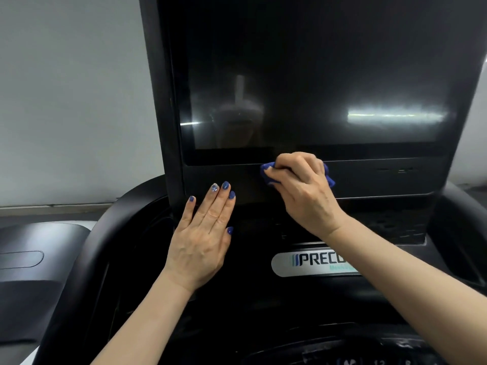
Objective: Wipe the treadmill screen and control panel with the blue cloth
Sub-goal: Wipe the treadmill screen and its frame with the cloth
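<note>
Nearest us, our left hand (201,239) lies flat and open, fingers together, on the black treadmill console below the dark panel strip (369,177). Just beyond, our right hand (303,185) is closed around the bunched blue cloth (266,171), pressing it against that strip, directly under the large, glossy black screen (316,83).
</note>
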Demonstrator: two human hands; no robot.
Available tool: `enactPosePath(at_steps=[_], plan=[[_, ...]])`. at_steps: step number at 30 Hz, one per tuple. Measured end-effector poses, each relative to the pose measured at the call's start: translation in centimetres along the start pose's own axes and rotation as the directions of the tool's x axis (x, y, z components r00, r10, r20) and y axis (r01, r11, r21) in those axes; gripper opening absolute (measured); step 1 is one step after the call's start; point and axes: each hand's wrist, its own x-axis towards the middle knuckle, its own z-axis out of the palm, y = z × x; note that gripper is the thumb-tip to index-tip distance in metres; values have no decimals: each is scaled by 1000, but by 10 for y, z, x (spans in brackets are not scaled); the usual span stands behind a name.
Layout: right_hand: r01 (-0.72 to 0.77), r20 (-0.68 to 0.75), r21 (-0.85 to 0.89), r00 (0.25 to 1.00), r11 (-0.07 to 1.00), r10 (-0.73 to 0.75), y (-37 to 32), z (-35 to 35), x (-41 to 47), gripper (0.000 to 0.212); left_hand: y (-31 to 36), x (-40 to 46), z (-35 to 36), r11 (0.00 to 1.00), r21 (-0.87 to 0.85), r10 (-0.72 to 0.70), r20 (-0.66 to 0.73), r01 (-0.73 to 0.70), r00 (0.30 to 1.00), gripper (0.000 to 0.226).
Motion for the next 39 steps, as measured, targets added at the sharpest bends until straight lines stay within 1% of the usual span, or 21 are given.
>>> enactPosePath(at_steps=[2, 4, 8, 11, 13, 16, 18, 21, 23, 27, 31, 33, 36, 39], plan=[[77, 62, -7, 995, 997, -76, 14, -11, -13, 12, 6, 6, 3, 1000, -14, 5, 8, -5, 1000, 57], [107, 103, -11, 989, 994, -105, 28, -24, -30, 13, 7, 9, 5, 1000, -19, -11, 14, 11, 1000, 58], [87, 83, -8, 993, 996, -86, 25, -21, -36, 12, 4, 7, 7, 1000, -16, -3, 6, 3, 1000, 59], [124, 126, 41, 984, 992, -128, 14, -11, -30, 16, 5, 7, 8, 1000, -9, 1, 11, -1, 1000, 60], [150, 163, 43, 974, 988, -155, 21, -19, -35, 16, 4, 7, 8, 1000, -9, 3, 14, -3, 1000, 60], [128, 156, 24, 979, 992, -130, 34, -34, -43, 13, 3, 6, 6, 1000, -24, 6, 13, -6, 1000, 60], [113, 135, 20, 984, 993, -115, 27, -28, -39, 11, 4, 7, 7, 1000, -20, -1, 10, 1, 1000, 61], [139, 162, 63, 976, 988, -148, 10, -11, -29, 15, 5, 6, 9, 1000, -8, 1, 6, -1, 1000, 60], [157, 189, 77, 967, 985, -169, 14, -14, -29, 17, 4, 6, 8, 1000, 0, 8, 3, -8, 1000, 60], [88, 136, 51, 986, 995, -94, 31, -32, -41, 14, 4, 7, 7, 1000, -5, 2, 0, -2, 1000, 59], [69, 65, 29, 995, 997, -71, 18, -15, -13, 12, 7, 6, 9, 1000, -8, -6, -7, 6, 1000, 59], [73, 60, 41, 995, 997, -75, 10, -6, 9, 13, 6, 6, 8, 1000, -9, -2, -9, 2, 1000, 59], [101, 89, 43, 991, 994, -105, 20, -13, 10, 13, 4, 7, 6, 1000, -16, 5, -6, -5, 1000, 59], [52, 46, 33, 998, 998, -53, 38, -29, 0, 10, 5, 7, 6, 1000, -4, 7, -9, -7, 1000, 58]])
